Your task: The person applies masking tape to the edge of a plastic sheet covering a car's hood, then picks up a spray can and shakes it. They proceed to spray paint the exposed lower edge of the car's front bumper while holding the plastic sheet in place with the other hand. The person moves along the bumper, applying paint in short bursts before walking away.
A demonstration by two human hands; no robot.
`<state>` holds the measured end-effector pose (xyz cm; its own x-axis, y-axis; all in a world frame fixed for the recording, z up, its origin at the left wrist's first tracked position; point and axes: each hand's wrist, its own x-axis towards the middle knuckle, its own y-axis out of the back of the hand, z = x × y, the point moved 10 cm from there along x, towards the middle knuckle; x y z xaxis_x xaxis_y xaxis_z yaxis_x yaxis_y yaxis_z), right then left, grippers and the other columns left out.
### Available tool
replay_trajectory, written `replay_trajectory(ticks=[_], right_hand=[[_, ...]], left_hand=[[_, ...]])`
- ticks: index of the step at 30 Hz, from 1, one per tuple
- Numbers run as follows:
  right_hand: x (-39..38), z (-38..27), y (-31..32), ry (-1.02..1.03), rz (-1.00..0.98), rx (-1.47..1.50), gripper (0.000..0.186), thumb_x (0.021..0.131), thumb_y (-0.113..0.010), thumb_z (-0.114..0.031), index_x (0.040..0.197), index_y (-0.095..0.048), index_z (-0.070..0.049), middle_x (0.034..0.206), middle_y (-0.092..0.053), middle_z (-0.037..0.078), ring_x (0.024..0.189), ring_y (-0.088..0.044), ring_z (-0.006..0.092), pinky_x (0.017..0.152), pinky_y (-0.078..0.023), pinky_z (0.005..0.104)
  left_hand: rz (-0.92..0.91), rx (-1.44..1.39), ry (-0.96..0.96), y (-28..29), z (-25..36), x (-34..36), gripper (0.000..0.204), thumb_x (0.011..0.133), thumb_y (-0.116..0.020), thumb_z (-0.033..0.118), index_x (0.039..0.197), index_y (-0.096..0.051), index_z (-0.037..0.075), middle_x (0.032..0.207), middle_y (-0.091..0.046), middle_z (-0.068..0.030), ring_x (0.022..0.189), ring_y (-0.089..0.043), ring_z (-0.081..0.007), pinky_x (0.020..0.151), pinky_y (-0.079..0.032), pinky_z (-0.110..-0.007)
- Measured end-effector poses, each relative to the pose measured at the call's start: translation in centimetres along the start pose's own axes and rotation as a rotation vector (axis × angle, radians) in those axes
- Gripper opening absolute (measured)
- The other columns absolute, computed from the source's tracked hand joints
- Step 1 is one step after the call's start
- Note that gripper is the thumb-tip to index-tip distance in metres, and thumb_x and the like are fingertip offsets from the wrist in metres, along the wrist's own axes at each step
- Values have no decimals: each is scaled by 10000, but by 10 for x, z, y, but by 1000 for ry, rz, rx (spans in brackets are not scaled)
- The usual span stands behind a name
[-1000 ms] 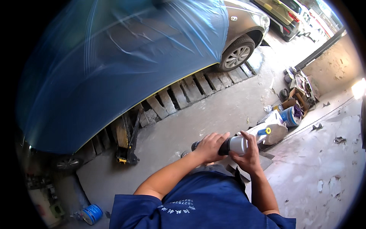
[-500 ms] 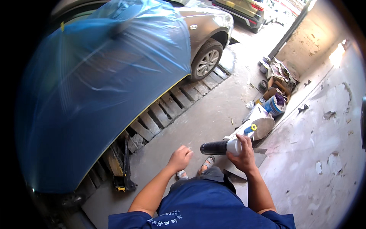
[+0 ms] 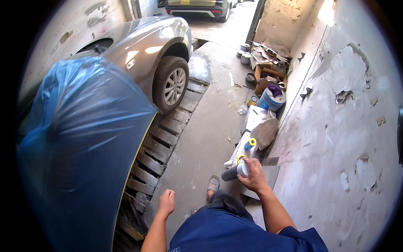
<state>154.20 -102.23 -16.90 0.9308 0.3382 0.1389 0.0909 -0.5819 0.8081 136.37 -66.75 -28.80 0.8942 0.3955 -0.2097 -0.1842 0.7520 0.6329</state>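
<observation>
My right hand point(image 3: 254, 176) is wrapped round the pale end of a dark cylindrical can point(image 3: 230, 173), which lies tilted with its dark end toward the left. Just beyond that hand, a blue roll with a yellow end point(image 3: 250, 144) rests on a white box, and a yellow ring point(image 3: 241, 158) shows partly behind the fingers. My left hand point(image 3: 167, 202) is closed in a loose fist above the floor, with no object visible in it. To its left is the car panel covered in blue plastic film point(image 3: 84, 143), edged with yellow tape.
A silver car's front wheel point(image 3: 172, 84) stands beside a slatted floor strip point(image 3: 153, 161). Along the right wall point(image 3: 336, 138) are a blue-and-white bucket point(image 3: 272, 99), a cardboard box point(image 3: 262, 86) and several cans. Another car point(image 3: 197, 9) stands at the far doorway.
My view has turned left and moved forward, bringing the boxes nearer. My right hand still holds the can, now close to the rolls. My left hand has lowered and stays closed.
</observation>
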Motion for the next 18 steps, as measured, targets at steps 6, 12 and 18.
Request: replay_trajectory(ticks=[6,12,18], right_hand=[[68,36,8,-11,-11,7,701,654,-785,-203,1298,-530,-102,1177,-515,169,1098,-539,363,936,-480,432],[138,54,11,-24,8,-41,685,655,-782,-202,1288,-537,-106,1171,-521,153,1095,-543,365,930,-480,436],[219,76,6,-67,55,-58,684,652,-783,-193,1280,-530,-87,1153,-536,162,1083,-550,362,933,-477,433]], left_hand=[[-145,87,139,-22,0,62,189,910,-610,193,893,-665,14,766,-675,-176,754,-677,-329,694,-519,-412],[-261,208,171,-31,10,115,254,881,-674,274,909,-687,22,759,-684,-186,718,-683,-321,662,-524,-406],[-283,312,221,-32,-7,210,278,918,-598,293,921,-647,19,886,-674,-230,882,-648,-404,777,-503,-472]])
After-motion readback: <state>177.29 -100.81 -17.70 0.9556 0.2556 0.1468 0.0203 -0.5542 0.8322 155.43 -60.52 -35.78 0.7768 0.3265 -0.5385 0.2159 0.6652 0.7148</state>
